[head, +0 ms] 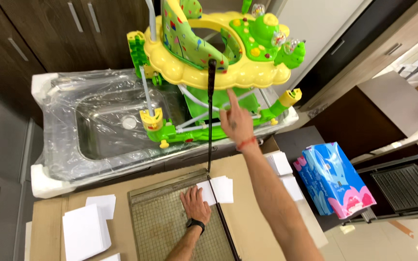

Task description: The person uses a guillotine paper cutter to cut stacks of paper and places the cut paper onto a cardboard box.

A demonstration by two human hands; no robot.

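Paper lay on the gridded bed of a paper cutter, pinned flat under the left hand, whose fingers were spread wide on the sheet. The right hand was raised beside the lifted cutter arm, fingers loosely open, touching nothing clearly. Cut white sheets were stacked well to the left; a toy walker stood beyond.
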